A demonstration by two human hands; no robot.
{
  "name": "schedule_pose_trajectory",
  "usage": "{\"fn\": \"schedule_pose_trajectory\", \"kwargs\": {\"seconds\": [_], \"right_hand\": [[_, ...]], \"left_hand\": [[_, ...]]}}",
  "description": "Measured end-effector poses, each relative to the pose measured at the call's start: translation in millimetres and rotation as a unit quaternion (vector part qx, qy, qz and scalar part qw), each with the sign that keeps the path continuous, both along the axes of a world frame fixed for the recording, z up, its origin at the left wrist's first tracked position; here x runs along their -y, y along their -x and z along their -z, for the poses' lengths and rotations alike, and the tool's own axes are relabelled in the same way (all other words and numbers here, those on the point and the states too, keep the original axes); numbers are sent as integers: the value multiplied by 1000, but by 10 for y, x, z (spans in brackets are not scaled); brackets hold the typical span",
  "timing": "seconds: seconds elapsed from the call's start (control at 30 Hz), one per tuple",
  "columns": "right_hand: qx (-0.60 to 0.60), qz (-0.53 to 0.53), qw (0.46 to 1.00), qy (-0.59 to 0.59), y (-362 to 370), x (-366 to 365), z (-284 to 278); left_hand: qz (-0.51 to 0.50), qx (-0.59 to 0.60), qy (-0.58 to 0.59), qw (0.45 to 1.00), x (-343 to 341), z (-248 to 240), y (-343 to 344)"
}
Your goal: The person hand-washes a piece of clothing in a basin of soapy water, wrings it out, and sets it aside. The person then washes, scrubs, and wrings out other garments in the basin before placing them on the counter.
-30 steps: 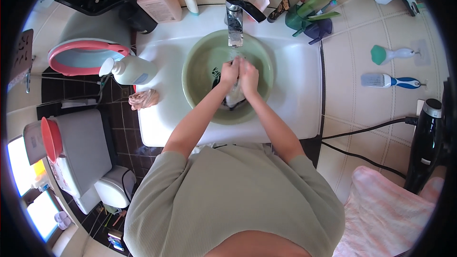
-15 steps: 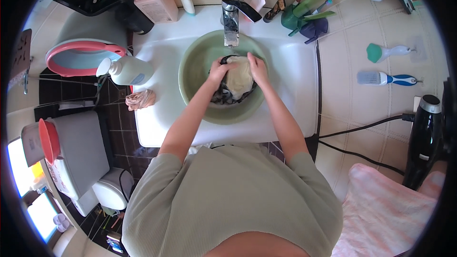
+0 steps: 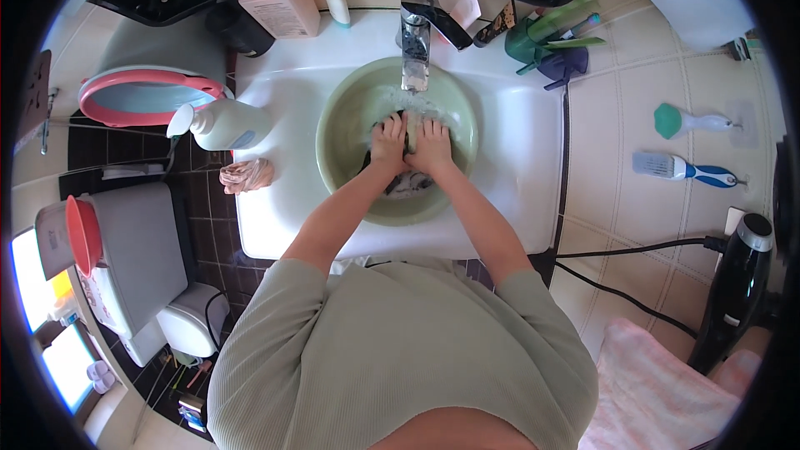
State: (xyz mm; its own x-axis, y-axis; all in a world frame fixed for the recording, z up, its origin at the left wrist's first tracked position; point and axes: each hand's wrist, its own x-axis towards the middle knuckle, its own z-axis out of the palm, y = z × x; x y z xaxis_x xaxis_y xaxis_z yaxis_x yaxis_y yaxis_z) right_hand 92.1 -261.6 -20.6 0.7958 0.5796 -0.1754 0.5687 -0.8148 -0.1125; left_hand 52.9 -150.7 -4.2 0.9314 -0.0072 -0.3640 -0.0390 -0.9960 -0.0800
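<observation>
A pale green round basin (image 3: 327, 137) stands in the white sink under the tap (image 3: 414, 50). In it lies bunched wet cloth (image 3: 410, 184), with black, grey and cream parts showing. My left hand (image 3: 388, 140) and my right hand (image 3: 430, 142) press down on the cloth side by side, fingers stretched forward and slightly apart. The thumbs come close together in the middle, with a strip of cream fabric between the hands. My palms and the cloth beneath them are hidden. White froth churns in the water just below the spout.
Left of the basin stand a white pump bottle (image 3: 229, 125) and a crumpled beige-pink cloth (image 3: 247, 175) on the sink's edge. Behind are a pink box (image 3: 282, 12) and green holders (image 3: 523, 42). Brushes (image 3: 679, 168) and a black hair dryer (image 3: 737, 292) hang at the right.
Both hands have shifted from holding the cloth at its sides to pressing on top of it. The cream cloth is now mostly covered, and froth has appeared below the spout.
</observation>
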Motion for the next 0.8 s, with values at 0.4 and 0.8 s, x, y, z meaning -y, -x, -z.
{"fn": "schedule_pose_trajectory", "kwargs": {"seconds": [0.4, 0.8], "right_hand": [[-232, 144, 940, -206, -306, 104, -217], [-49, 235, 890, -387, -27, 110, -467]], "left_hand": [[-115, 37, 168, 978, -177, 101, -76], [-425, 70, 663, 612, -269, 43, -184]]}}
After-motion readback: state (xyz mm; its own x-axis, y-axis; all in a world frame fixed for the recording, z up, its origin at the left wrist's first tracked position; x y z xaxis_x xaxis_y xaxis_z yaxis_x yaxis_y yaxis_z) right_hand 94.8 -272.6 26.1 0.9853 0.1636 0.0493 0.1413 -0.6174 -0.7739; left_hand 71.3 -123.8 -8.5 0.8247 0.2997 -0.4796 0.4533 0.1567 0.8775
